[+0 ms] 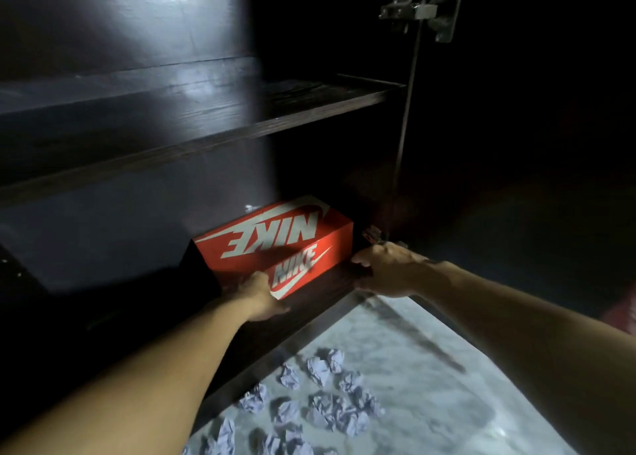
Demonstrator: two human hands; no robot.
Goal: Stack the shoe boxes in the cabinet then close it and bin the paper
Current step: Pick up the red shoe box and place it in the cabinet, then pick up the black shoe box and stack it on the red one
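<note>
A red shoe box (275, 238) with white lettering lies on the bottom shelf (330, 289) of the dark open cabinet. My left hand (260, 294) presses flat against the box's near left corner. My right hand (387, 268) rests at the box's right end, fingers curled near the shelf edge, just apart from the cardboard. Several crumpled white paper balls (323, 403) lie scattered on the pale marble floor below the cabinet.
An empty dark shelf (206, 121) runs above the box. The cabinet door's metal hinge (416, 9) shows at the top right, with the open door in darkness to the right. A reddish object (623, 312) sits at the far right edge.
</note>
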